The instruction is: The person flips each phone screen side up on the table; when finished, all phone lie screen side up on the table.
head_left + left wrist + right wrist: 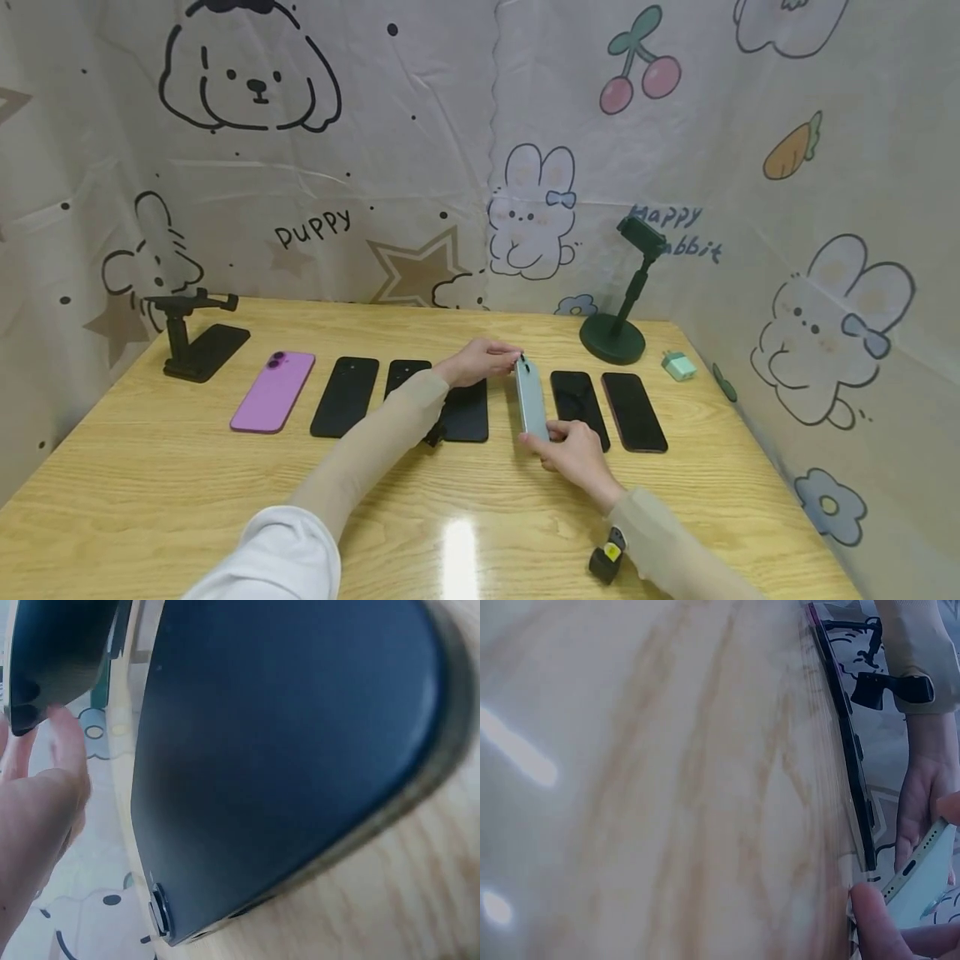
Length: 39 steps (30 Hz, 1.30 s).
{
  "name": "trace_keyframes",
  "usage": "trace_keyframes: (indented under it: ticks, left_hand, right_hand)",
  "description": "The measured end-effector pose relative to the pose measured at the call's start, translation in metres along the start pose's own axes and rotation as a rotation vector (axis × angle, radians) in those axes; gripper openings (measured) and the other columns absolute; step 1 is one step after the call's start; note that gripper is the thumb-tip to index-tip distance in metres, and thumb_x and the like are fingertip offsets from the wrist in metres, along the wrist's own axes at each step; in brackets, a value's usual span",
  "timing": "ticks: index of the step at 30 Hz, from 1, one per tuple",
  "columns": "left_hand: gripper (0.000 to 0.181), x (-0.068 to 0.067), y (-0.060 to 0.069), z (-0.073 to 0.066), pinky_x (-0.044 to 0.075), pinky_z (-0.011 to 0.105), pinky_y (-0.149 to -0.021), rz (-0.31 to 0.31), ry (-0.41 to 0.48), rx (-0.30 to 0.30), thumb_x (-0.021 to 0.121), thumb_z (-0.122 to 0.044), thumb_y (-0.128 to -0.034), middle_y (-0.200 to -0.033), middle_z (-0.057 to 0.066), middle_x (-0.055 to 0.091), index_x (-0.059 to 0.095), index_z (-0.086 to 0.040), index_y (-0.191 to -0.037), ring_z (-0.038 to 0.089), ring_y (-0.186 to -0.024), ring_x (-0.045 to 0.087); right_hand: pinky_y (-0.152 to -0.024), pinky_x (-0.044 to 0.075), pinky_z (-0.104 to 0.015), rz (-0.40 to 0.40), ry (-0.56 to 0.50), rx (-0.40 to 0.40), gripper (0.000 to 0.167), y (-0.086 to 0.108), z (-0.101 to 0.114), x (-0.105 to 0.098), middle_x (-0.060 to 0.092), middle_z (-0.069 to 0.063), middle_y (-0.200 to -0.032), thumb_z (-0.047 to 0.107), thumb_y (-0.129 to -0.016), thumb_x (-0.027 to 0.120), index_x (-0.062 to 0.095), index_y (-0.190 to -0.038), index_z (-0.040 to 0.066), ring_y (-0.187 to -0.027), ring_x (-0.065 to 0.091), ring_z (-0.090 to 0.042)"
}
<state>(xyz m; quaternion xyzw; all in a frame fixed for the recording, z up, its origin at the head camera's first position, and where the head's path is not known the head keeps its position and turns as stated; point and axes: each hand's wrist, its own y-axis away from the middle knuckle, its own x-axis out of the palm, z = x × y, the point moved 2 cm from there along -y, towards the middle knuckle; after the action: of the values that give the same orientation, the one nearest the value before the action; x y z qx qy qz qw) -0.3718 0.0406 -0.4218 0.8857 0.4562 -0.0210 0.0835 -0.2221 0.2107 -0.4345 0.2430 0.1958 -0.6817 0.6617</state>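
Note:
A pale blue phone is raised on its edge between both hands, tilted up off the table, its back and dark camera lenses showing in the head view. At its far end, my left hand pinches the top. My right hand grips the near end between thumb and fingers. In the left wrist view the same phone shows its dark screen side. The right wrist view shows its bottom edge with the charging port. A black phone lies beneath the left wrist, and a dark phone is partly hidden behind the left arm.
Left lie a purple phone and a black phone; right, two phones with dark screens up. A black stand is at far left, a dark green stand at back right, near a mint charger plug.

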Motion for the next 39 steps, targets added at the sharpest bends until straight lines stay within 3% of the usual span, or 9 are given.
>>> trace_keyframes:
  ticks: [7,10,14,18,25,29,34,39]
  left_hand:
    - [0.04,-0.001,0.0,-0.001,0.037,0.041,-0.11,0.021,0.114,-0.063,0.049,-0.017,-0.1006,-0.144,0.018,0.045,0.048,0.001,-0.137,0.034,-0.134,0.042]
    - [0.041,0.0,0.002,0.0,0.038,0.044,-0.109,0.055,0.161,-0.088,0.048,-0.019,-0.1009,-0.144,0.018,0.043,0.045,-0.002,-0.138,0.034,-0.131,0.045]
    - [0.042,0.002,0.002,0.002,0.038,0.047,-0.108,0.115,0.223,-0.084,0.044,-0.02,-0.1025,-0.135,0.019,0.048,0.036,-0.003,-0.14,0.029,-0.122,0.052]
    - [0.044,0.005,0.002,0.001,0.034,0.051,-0.11,0.161,0.274,-0.069,0.039,-0.019,-0.1038,-0.128,0.016,0.048,0.027,-0.002,-0.142,0.029,-0.121,0.049]
    - [0.044,0.005,0.0,0.002,0.035,0.053,-0.108,0.165,0.286,-0.07,0.037,-0.022,-0.104,-0.125,0.015,0.05,0.025,-0.002,-0.141,0.028,-0.113,0.052]
    - [0.045,0.005,0.0,0.003,0.034,0.052,-0.109,0.173,0.284,-0.065,0.037,-0.023,-0.1043,-0.128,0.017,0.049,0.025,-0.002,-0.143,0.03,-0.118,0.05]
    - [0.05,0.007,0.0,0.004,0.027,0.052,-0.114,0.222,0.278,-0.048,0.035,-0.027,-0.1051,-0.149,0.023,0.032,0.023,-0.008,-0.15,0.038,-0.137,0.034]
    - [0.055,0.009,0.0,0.003,0.025,0.055,-0.114,0.255,0.269,-0.039,0.032,-0.028,-0.1062,-0.154,0.026,0.022,0.017,-0.002,-0.152,0.043,-0.139,0.029]
  right_hand:
    - [-0.064,0.058,-0.032,0.024,-0.074,0.006,0.066,0.003,0.002,0.001,0.069,-0.022,-0.108,0.039,-0.082,0.074,0.059,-0.125,-0.008,-0.072,0.072,-0.021]
    - [-0.065,0.059,-0.032,0.028,-0.11,0.002,0.065,0.005,0.001,0.002,0.068,-0.022,-0.11,0.037,-0.083,0.074,0.058,-0.127,-0.007,-0.076,0.072,-0.022]
    - [-0.066,0.059,-0.032,0.027,-0.136,-0.007,0.064,0.008,0.0,0.002,0.068,-0.021,-0.111,0.036,-0.083,0.075,0.057,-0.128,-0.006,-0.08,0.072,-0.023]
    - [-0.066,0.059,-0.032,0.017,-0.136,-0.016,0.063,0.01,0.001,0.002,0.067,-0.02,-0.111,0.035,-0.083,0.075,0.057,-0.128,-0.006,-0.081,0.072,-0.023]
    - [-0.068,0.059,-0.031,0.011,-0.183,-0.022,0.058,0.01,-0.001,0.002,0.066,-0.019,-0.112,0.029,-0.083,0.076,0.058,-0.127,-0.005,-0.086,0.071,-0.024]
    - [-0.069,0.059,-0.031,0.016,-0.207,-0.025,0.058,0.009,-0.003,0.002,0.064,-0.021,-0.115,0.028,-0.083,0.076,0.058,-0.128,-0.005,-0.089,0.071,-0.026]
    - [-0.071,0.058,-0.032,0.024,-0.204,-0.026,0.057,0.01,-0.006,0.001,0.063,-0.023,-0.119,0.03,-0.084,0.075,0.058,-0.128,-0.003,-0.086,0.071,-0.026]
    - [-0.07,0.058,-0.031,0.042,-0.231,-0.039,0.053,0.011,-0.006,-0.001,0.065,-0.021,-0.116,0.028,-0.085,0.074,0.06,-0.127,0.0,-0.083,0.072,-0.025]
